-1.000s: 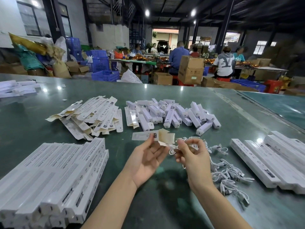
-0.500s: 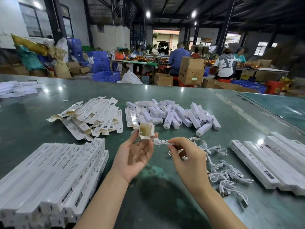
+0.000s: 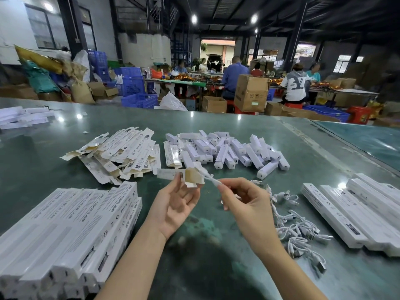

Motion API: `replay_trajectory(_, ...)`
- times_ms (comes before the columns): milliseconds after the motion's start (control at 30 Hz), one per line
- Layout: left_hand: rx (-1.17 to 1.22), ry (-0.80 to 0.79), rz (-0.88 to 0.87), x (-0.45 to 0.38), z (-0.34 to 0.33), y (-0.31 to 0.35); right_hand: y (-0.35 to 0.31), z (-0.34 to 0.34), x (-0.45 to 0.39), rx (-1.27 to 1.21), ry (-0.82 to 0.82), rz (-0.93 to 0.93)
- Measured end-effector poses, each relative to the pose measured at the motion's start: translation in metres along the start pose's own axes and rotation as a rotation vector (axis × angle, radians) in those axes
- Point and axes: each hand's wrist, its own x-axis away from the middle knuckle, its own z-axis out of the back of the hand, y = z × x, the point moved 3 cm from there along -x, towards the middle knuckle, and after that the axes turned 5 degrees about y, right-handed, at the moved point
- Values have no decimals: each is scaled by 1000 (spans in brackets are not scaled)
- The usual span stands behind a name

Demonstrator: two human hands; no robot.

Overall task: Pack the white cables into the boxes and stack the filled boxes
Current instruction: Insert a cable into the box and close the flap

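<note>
My left hand [image 3: 176, 205] holds a small open white box [image 3: 173, 173] by its near end, with the brown inner flap [image 3: 193, 177] turned towards my right hand. My right hand [image 3: 244, 202] pinches a folded white cable [image 3: 211, 179], whose tip sits at the box's open mouth. A heap of loose white cables [image 3: 294, 224] lies on the table to the right of my right wrist. Flat unfolded boxes [image 3: 121, 152] are piled at centre left. Small closed white boxes [image 3: 229, 151] lie in a heap behind my hands.
Long white lamp boxes are stacked at the near left [image 3: 71, 232] and at the right [image 3: 357, 208]. More white boxes [image 3: 21, 116] lie at the far left of the green table [image 3: 216, 267]. People sit at other tables behind, among cardboard cartons and blue crates.
The box has turned from end-on to lying sideways in my left hand. My right hand has brought the cable's tip up to its open mouth.
</note>
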Motion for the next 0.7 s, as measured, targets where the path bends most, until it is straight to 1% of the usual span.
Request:
replay_trajectory(100, -72, -12, -22, 0, -1, 0, 7, -2, 1, 69, -26, -78)
replay_trajectory(267, -156, -21, -63, -4, 0, -5, 17, 1, 0, 171, 19, -167)
replay_trajectory(433, -192, -28, -108, -5, 3, -6, 18, 0, 1, 201, 32, -160)
replay_trajectory(700, -264, -85, -85, -1, -3, -13, 17, -3, 5, 203, 95, -98)
